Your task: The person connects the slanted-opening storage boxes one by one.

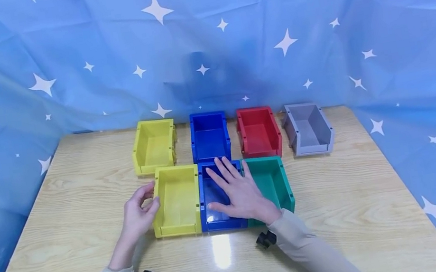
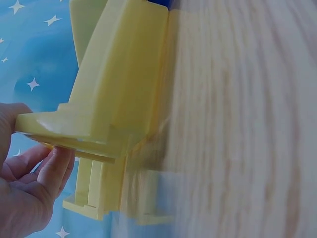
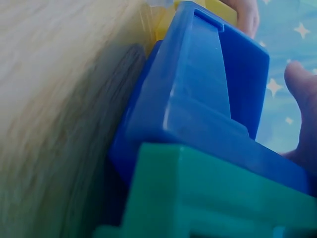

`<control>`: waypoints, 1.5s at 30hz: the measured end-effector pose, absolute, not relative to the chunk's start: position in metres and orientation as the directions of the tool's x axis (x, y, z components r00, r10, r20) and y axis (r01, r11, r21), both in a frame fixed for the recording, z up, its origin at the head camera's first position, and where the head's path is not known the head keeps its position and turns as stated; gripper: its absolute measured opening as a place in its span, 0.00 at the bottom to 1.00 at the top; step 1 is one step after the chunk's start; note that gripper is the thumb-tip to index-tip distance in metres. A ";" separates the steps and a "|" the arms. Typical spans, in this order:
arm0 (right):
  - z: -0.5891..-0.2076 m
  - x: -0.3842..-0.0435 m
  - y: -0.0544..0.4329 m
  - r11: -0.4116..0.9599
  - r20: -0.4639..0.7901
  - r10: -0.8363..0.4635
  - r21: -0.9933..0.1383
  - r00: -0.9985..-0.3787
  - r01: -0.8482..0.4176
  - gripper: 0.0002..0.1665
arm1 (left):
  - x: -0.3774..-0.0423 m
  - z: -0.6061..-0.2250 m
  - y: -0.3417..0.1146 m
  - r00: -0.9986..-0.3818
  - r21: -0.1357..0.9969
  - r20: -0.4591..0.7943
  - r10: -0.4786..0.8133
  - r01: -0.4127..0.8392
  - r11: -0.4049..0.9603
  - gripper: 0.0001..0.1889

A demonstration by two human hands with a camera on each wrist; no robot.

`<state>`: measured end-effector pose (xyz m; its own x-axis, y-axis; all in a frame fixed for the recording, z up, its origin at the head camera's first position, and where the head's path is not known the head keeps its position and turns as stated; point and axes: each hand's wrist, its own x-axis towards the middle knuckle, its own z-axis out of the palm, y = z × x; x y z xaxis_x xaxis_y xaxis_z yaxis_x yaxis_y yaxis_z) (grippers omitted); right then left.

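Three plastic storage bins stand side by side in the front row: a yellow bin (image 1: 177, 230), a blue bin (image 1: 225, 224) and a green bin (image 1: 284, 182). At the yellow bin's left rim, my left hand (image 1: 140, 214) pinches the edge; the left wrist view shows that rim between thumb and bent fingers (image 2: 57, 171). My right hand (image 1: 242, 194) is spread flat over the blue bin, its fingers straight and apart, hiding part of that bin and the green bin's left edge. From the right wrist, the blue bin (image 3: 198, 94) appears close against the green bin (image 3: 228, 186).
Behind stands a spaced row of bins: yellow (image 1: 157, 168), blue (image 1: 212, 153), red (image 1: 263, 151) and grey (image 1: 316, 149). The wooden table (image 1: 364, 207) meets a blue curtain (image 1: 201, 37) with white stars at the back. Small black devices sit at both wrists.
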<state>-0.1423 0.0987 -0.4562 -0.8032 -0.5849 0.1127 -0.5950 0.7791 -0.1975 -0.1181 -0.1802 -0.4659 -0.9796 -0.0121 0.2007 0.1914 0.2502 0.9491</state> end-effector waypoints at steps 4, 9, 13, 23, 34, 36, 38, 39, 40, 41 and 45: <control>-0.456 -0.140 0.100 0.778 0.114 -0.584 -0.202 -0.804 -0.595 0.56 | -0.111 -0.449 -0.174 -0.977 0.945 0.212 -0.005 0.203 0.257 0.19; -0.454 -0.142 0.104 0.754 0.124 -0.584 -0.281 -0.802 -0.593 0.52 | -0.116 -0.465 -0.178 -0.974 0.948 0.227 -0.017 0.217 0.231 0.20; -0.445 -0.145 0.115 0.683 0.179 -0.568 -0.442 -0.803 -0.582 0.44 | -0.119 -0.475 -0.181 -0.973 0.953 0.227 -0.036 0.214 0.216 0.20; -0.400 -0.153 0.188 0.656 0.330 -0.347 -0.583 -0.878 -0.479 0.37 | -0.118 -0.476 -0.181 -0.979 0.956 0.201 -0.042 0.187 0.225 0.20; -0.409 -0.172 0.264 0.590 0.469 -0.131 -0.671 -0.873 -0.449 0.30 | -0.115 -0.467 -0.177 -0.987 0.966 0.158 -0.029 0.148 0.212 0.21; -0.413 -0.176 0.275 0.603 0.484 -0.050 -0.682 -0.873 -0.413 0.27 | -0.113 -0.461 -0.176 -0.986 0.965 0.163 -0.026 0.153 0.214 0.21; -0.416 -0.180 0.284 0.606 0.470 0.029 -0.710 -0.882 -0.358 0.24 | -0.111 -0.454 -0.174 -0.985 0.963 0.168 -0.026 0.158 0.217 0.21; -0.417 -0.181 0.287 0.601 0.458 0.065 -0.727 -0.887 -0.332 0.24 | -0.109 -0.451 -0.173 -0.985 0.962 0.172 -0.024 0.162 0.221 0.21; -0.416 -0.181 0.290 0.596 0.449 0.097 -0.741 -0.888 -0.309 0.23 | -0.108 -0.449 -0.173 -0.984 0.960 0.177 -0.023 0.167 0.223 0.20; -0.414 -0.180 0.291 0.584 0.441 0.126 -0.757 -0.889 -0.293 0.22 | -0.108 -0.448 -0.173 -0.984 0.961 0.176 -0.022 0.167 0.221 0.20; -0.404 -0.176 0.294 0.555 0.423 0.220 -0.795 -0.879 -0.244 0.19 | -0.107 -0.446 -0.172 -0.981 0.960 0.191 -0.013 0.185 0.209 0.20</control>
